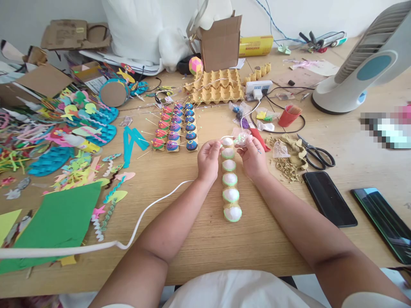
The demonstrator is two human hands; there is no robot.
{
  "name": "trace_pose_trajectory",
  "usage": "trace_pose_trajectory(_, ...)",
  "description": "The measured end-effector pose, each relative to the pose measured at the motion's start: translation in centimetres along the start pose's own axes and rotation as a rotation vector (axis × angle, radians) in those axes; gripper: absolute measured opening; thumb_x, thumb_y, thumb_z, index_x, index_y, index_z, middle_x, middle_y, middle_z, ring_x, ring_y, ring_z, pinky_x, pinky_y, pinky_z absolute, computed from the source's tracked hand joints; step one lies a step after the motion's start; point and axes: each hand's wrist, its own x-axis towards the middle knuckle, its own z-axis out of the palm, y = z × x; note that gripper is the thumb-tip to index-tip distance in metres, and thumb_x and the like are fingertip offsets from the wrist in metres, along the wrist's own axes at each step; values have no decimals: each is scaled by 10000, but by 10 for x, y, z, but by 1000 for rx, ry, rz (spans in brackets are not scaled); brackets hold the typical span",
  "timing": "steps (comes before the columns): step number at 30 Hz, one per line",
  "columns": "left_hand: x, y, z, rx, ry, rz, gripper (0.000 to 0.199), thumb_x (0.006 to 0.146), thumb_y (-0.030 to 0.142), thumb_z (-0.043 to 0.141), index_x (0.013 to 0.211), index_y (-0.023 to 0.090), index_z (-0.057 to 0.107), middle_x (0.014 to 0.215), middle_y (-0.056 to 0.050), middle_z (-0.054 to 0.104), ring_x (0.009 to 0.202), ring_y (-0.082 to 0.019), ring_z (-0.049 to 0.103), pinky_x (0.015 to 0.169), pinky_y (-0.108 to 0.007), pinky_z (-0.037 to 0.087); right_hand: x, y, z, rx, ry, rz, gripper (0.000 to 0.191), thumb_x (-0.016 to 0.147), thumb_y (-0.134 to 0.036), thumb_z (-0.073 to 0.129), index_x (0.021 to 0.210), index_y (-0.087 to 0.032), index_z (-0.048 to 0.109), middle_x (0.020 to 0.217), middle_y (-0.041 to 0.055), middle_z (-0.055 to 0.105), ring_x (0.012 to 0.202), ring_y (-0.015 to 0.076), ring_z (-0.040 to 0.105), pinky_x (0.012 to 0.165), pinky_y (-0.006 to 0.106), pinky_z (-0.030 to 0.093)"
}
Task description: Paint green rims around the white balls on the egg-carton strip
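Observation:
An egg-carton strip point(230, 187) lies lengthwise before me, its cups capped with white mounds edged in light green. At its far end, my left hand point(208, 159) is closed, thumb and finger pinched beside the last cup. A trace of light green shows at those fingertips, too small to name. My right hand point(255, 156) grips a small crumpled clear plastic bag point(243, 138) with something pale green in it, just right of the same cup. Beyond my left hand stand rows of painted egg-carton cups point(175, 127) in red, purple and blue, with thin sticks poking out.
Scissors point(316, 153), dry shreds point(287, 167) and two phones point(329, 199) lie to the right, below a white fan point(359, 64). Green card point(61, 214) and colourful paper cut-outs crowd the left. A white cable point(154, 205) crosses the table; egg cartons point(218, 85) sit behind.

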Motion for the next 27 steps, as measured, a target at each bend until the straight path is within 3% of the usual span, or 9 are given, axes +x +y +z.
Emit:
trace_pose_trajectory(4, 2, -1, -2, 65, 6, -11, 571, 834, 773, 806, 815, 202, 788, 818, -29, 780, 689, -128, 668, 663, -266, 528, -1, -1, 0, -25, -57, 13, 572, 733, -746, 865, 921, -290, 574, 980, -27, 740, 873, 142, 707, 773, 279, 575)
trace_pose_trajectory(10, 3, -5, -2, 56, 53, -2, 463, 847, 625, 867, 1063, 223, 789, 997, -43, 799, 868, -144, 705, 798, -267, 561, -3, -1, 3, -65, -46, -1, 638, 650, -725, 944, 889, -283, 551, 896, -55, 666, 856, 132, 698, 771, 268, 575)
trace_pose_trajectory(19, 7, -12, -8, 71, 63, 67, 513, 837, 661, 868, 1053, 209, 761, 915, -22, 750, 840, -142, 691, 816, -271, 568, 2, -2, 1, -201, 22, -181, 540, 847, -753, 788, 928, -286, 531, 833, -50, 603, 748, 127, 596, 771, 302, 530)
trace_pose_trajectory(23, 8, -16, -8, 105, 38, 75, 568, 886, 749, 775, 1066, 211, 760, 965, -40, 781, 851, -153, 719, 794, -278, 568, 5, -26, 0, -464, 51, -277, 499, 956, -776, 622, 890, -287, 546, 812, -20, 559, 750, 166, 529, 756, 337, 494)
trace_pose_trajectory(27, 8, -16, -7, 82, 50, 45, 630, 890, 815, 716, 1037, 204, 753, 884, -41, 780, 773, -160, 726, 687, -281, 544, 12, -81, -19, -912, -5, -334, 416, 1000, -644, 614, 822, -276, 535, 744, -11, 497, 738, 188, 465, 781, 358, 464)
